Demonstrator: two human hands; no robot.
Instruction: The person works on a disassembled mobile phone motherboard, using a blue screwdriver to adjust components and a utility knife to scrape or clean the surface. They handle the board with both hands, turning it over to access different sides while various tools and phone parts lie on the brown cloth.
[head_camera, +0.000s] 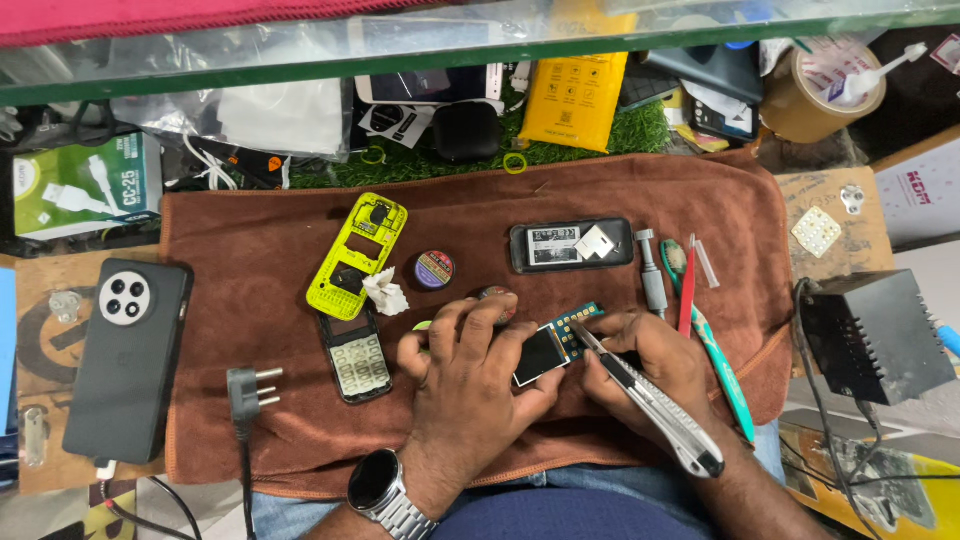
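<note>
On the brown towel (250, 400), the phone circuit board (553, 346) lies pinned flat under the left hand (470, 385), fingers closed on it for steadiness. The right hand (655, 375) grips a utility knife (655, 405), its tip at the board.

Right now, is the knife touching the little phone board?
Touching. The head view shows the knife in the right hand, its tip resting on the board held by the left hand.

A small phone circuit board with an attached dark screen (545, 350) lay tilted on the brown cloth, its gold-contact end pointing up-right. A grey-and-black utility knife (650, 405) slanted across it, tip touching the board.
</note>
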